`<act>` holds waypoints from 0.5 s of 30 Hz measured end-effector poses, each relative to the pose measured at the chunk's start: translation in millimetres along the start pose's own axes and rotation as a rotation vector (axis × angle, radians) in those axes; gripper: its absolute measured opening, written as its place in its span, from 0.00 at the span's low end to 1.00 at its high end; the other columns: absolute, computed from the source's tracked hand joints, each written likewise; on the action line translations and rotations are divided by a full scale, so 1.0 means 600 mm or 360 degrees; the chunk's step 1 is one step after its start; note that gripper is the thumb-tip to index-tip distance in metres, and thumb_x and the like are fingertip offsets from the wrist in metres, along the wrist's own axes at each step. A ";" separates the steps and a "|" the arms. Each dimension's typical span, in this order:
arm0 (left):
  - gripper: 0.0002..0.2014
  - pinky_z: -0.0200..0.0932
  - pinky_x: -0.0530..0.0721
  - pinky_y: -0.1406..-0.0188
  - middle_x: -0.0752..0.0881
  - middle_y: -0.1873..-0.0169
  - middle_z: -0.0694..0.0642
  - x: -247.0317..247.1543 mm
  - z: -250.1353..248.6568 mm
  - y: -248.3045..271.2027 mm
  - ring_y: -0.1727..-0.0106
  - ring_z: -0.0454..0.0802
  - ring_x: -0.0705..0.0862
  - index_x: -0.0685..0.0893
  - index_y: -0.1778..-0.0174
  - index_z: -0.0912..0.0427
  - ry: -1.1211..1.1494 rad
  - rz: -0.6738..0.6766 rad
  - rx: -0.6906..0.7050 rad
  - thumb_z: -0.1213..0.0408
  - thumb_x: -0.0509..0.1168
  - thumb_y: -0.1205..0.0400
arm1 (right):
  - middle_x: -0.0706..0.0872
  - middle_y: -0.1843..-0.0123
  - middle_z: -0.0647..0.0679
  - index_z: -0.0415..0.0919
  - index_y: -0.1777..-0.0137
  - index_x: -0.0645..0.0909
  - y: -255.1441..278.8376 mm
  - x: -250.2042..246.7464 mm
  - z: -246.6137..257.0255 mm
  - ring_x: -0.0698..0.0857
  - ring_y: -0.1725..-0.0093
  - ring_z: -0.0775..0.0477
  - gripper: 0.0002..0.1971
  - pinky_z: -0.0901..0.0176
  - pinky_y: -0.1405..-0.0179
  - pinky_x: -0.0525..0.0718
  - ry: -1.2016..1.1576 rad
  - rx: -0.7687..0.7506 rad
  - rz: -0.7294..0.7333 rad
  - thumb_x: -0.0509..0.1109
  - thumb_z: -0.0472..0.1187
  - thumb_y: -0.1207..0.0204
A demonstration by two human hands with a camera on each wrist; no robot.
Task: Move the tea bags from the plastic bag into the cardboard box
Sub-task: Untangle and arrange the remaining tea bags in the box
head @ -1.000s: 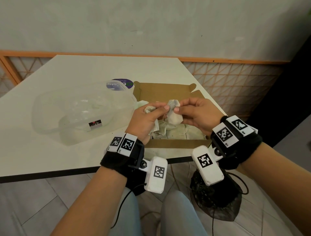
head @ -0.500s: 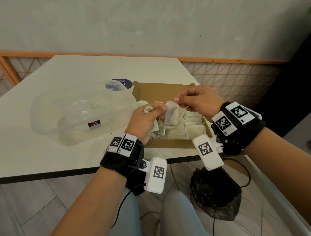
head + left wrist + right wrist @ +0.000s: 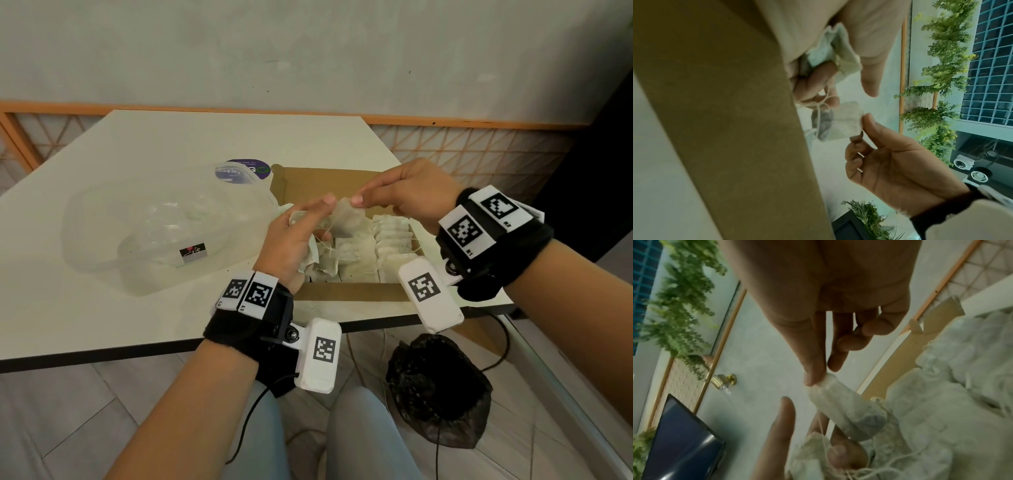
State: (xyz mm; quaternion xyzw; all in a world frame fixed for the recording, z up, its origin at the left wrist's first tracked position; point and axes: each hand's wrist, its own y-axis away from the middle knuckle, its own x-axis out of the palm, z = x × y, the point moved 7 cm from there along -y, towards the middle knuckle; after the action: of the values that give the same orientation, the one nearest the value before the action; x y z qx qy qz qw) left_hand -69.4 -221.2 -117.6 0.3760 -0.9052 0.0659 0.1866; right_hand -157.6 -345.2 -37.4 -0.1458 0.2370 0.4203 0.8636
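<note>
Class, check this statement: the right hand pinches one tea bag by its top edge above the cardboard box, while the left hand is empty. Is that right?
Not quite. The left hand is not empty: it grips a bunch of tea bags, as the left wrist view shows. The rest stands: the right hand pinches one tea bag by its top edge above the cardboard box.
</note>
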 end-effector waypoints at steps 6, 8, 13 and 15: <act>0.03 0.31 0.73 0.82 0.83 0.80 0.48 -0.002 -0.005 0.003 0.83 0.38 0.70 0.84 0.59 0.58 0.0048 -0.0030 0.0052 0.69 0.69 0.21 | 0.84 0.67 0.55 0.49 0.61 0.87 -0.003 0.010 0.010 0.78 0.66 0.60 0.03 0.69 0.65 0.77 0.0045 -0.0127 -0.0005 0.78 0.40 0.33; 0.01 0.31 0.70 0.80 0.82 0.76 0.48 -0.010 0.000 -0.002 0.82 0.37 0.68 0.83 0.57 0.57 0.0115 -0.0072 -0.0008 0.66 0.69 0.21 | 0.83 0.63 0.56 0.50 0.56 0.84 0.002 0.025 0.002 0.79 0.66 0.59 0.09 0.68 0.64 0.77 0.0443 -0.0196 0.0111 0.76 0.35 0.31; 0.05 0.28 0.66 0.88 0.80 0.70 0.52 -0.013 0.002 -0.004 0.82 0.37 0.69 0.79 0.51 0.56 0.0366 -0.0049 -0.0104 0.63 0.68 0.20 | 0.74 0.51 0.54 0.57 0.46 0.83 0.029 0.092 -0.050 0.75 0.52 0.54 0.18 0.55 0.47 0.76 0.1242 -0.0184 0.0510 0.79 0.48 0.35; 0.03 0.29 0.65 0.90 0.81 0.71 0.51 -0.010 0.001 -0.002 0.82 0.37 0.71 0.78 0.56 0.55 0.0399 -0.0027 -0.0117 0.64 0.67 0.19 | 0.74 0.48 0.52 0.58 0.49 0.85 0.032 0.101 -0.050 0.74 0.45 0.50 0.14 0.51 0.41 0.75 0.1149 -0.0252 0.0456 0.78 0.50 0.36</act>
State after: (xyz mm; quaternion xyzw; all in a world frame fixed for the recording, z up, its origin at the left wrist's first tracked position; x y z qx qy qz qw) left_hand -64.9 -218.4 -120.5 0.3655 -0.8733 0.0774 0.3127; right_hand -148.9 -307.4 -95.7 -0.3159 0.5103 0.4751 0.6435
